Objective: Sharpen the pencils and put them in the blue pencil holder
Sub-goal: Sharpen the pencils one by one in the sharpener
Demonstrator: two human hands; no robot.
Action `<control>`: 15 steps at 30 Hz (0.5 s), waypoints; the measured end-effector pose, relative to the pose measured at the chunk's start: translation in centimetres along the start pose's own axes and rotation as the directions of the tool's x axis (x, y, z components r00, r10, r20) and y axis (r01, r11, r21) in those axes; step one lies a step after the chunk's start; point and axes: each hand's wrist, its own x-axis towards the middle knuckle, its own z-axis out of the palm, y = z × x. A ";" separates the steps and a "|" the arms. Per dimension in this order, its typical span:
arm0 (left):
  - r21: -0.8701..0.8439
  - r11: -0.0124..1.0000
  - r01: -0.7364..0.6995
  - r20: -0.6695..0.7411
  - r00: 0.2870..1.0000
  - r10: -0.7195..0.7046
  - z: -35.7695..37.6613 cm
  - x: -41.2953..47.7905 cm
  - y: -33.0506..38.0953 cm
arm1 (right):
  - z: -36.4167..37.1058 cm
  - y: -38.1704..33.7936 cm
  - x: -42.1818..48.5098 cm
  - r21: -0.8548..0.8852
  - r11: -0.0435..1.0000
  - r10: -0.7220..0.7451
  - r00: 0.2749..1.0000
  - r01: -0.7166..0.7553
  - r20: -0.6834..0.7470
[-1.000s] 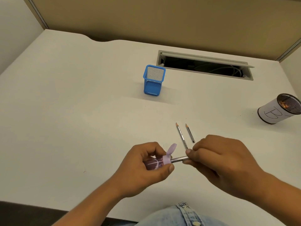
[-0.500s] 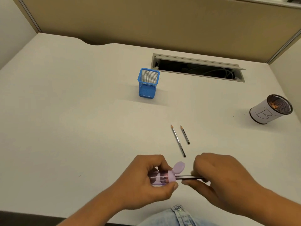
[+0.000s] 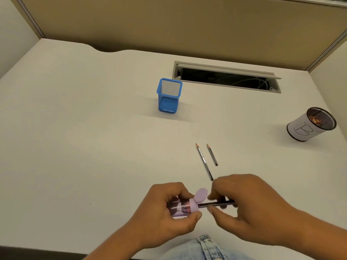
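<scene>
While its tip sits inside the purple sharpener [image 3: 185,206], the dark pencil [image 3: 216,203] lies nearly level above the near edge of the white desk [image 3: 75,147]. Left hand [image 3: 169,218] wraps the sharpener: thumb under the lilac cap, fingers curled over the clear barrel. A lilac flip lid stands open on top of the cap. Right hand [image 3: 249,209] pinches the pencil shaft just right of the sharpener, thumb below, fingertips above; fingertips are motion-blurred.

Two more pencils lie flat on the desk beyond the sharpener, points aimed away from the person. The longer pencil [image 3: 204,161] ends just short of the right hand's knuckles. The shorter pencil [image 3: 212,154] lies just right of it, roughly parallel, not touching.

Farther beyond the sharpener and a little left stands the blue pencil holder [image 3: 168,98], square mesh, upright, with no pencils showing in it. Well apart from the sharpener, far right, sits a round mesh cup [image 3: 309,126] wrapped in white paper marked "B", with what look like shavings inside. Behind the blue holder, a long cable slot [image 3: 225,76] opens in the desk, cables visible within. Tan partition panel [image 3: 187,25] rises behind the desk. Light denim [image 3: 204,248] shows at the bottom edge, below the sharpener.
</scene>
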 end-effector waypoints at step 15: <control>0.444 0.767 -0.463 0.016 0.860 0.510 -1.1 1.5 -0.1 | 0.5 0.1 0.4 0.400 0.876 0.255 0.963 -0.270 0.091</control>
